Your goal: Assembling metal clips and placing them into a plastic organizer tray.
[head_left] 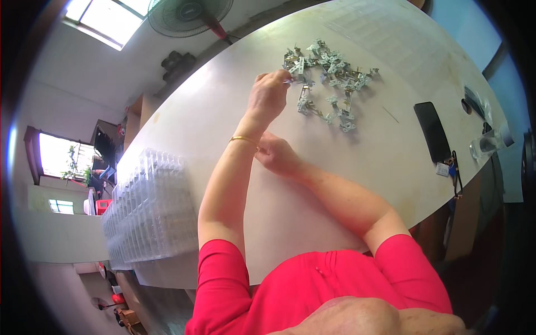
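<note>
A loose pile of small silvery-green metal parts [335,67], some with brass-coloured bits, lies spread over the far middle of the table. My left hand [269,95] reaches to the pile's left edge, its fingers pinched on a small metal part [288,81] that shows only as a glint at the fingertips. Nearer to me, my right hand [277,155] is curled closed just beside my left forearm. That forearm, with a gold bangle [244,139] on its wrist, covers the right fingertips, so what they hold cannot be seen.
Stacked clear plastic trays [148,209] stand at the table's left edge. On the right lie a black phone [431,132], keys with a tag [446,168] and a clear bottle [486,145]. A thin pin [391,115] lies right of the pile. A fan [190,14] stands beyond the table.
</note>
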`<state>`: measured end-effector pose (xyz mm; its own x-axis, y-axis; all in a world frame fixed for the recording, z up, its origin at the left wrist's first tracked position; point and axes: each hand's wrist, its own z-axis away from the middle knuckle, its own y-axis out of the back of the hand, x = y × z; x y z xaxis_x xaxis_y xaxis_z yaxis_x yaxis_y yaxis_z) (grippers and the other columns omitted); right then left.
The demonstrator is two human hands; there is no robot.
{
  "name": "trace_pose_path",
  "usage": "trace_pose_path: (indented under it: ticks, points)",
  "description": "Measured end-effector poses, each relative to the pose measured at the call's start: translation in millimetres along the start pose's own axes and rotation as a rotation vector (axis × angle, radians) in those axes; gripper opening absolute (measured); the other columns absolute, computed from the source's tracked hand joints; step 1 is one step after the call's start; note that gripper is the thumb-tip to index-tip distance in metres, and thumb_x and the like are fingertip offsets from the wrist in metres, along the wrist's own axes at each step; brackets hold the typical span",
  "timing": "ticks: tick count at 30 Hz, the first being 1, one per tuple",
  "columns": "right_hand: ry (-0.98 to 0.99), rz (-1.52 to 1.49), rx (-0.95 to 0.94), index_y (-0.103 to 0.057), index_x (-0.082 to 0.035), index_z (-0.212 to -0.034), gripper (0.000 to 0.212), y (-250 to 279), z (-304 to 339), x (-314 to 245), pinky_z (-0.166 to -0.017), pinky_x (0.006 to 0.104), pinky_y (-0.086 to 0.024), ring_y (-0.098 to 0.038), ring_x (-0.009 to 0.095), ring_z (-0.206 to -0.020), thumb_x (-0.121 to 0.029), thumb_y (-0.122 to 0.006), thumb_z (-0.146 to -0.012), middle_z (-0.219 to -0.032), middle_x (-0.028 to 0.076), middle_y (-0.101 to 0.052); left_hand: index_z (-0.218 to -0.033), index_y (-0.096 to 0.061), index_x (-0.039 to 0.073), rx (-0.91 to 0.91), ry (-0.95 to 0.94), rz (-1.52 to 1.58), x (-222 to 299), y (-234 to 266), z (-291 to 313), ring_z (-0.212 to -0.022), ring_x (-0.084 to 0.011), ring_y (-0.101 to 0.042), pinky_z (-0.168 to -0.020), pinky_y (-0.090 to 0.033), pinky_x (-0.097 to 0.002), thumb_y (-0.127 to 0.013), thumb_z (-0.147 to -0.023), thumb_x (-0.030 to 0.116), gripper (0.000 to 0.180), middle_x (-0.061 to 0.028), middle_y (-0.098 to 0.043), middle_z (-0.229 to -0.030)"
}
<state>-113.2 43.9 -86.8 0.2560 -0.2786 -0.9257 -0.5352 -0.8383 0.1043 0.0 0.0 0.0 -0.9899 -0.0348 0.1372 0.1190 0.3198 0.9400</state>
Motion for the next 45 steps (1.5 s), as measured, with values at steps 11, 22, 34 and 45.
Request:
trace_pose_path:
  ticks: [11,22,34,45]
  points:
    - [-0.271,-0.244,0.155,-0.065,-0.004,-0.094,0.013,4.7,-3.6,-10.9,-0.056,0.0253,-0.049,-0.057,0.007,-0.058,-0.017,-0.064,-0.095,-0.068,0.001,-0.063,-0.1,-0.058,0.002,0.47,0.746,1.319,-15.6,34.7,134.7,-0.07,-0.0167,-0.065,-0.069,-0.055,-0.0299,-0.061,-0.097,0.015,0.014,-0.0066,-0.061,-0.083]
    - [-0.285,-0.197,0.106,-0.066,-0.005,-0.094,0.013,5.1,-1.5,-22.3,-0.055,0.0246,-0.05,-0.057,0.006,-0.06,-0.018,-0.062,-0.096,-0.068,0.001,-0.062,-0.095,-0.055,0.007,0.532,1.006,1.379,7.7,9.0,197.3,-0.056,-0.0074,-0.051,-0.048,-0.041,-0.0234,-0.063,-0.097,0.019,0.015,-0.0007,-0.056,-0.077]
    - [-0.293,-0.067,0.034,-0.066,-0.005,-0.096,0.013,4.0,1.2,-24.1,-0.057,0.0244,-0.048,-0.057,0.007,-0.061,-0.018,-0.062,-0.096,-0.068,0.001,-0.062,-0.095,-0.055,0.007,0.519,0.979,1.193,13.5,2.5,197.3,-0.056,-0.0029,-0.048,-0.044,-0.037,-0.0185,-0.063,-0.097,0.021,0.016,0.0017,-0.055,-0.076]
    - [-0.271,-0.064,0.038,-0.066,-0.005,-0.095,0.011,1.3,2.2,-25.0,-0.056,0.0232,-0.047,-0.056,0.006,-0.061,-0.016,-0.063,-0.096,-0.068,-0.001,-0.061,-0.094,-0.057,0.004,0.559,0.89,1.017,5.7,-9.1,202.5,-0.059,-0.0022,-0.047,-0.049,-0.038,-0.0182,-0.064,-0.097,0.019,0.016,0.0027,-0.056,-0.077]
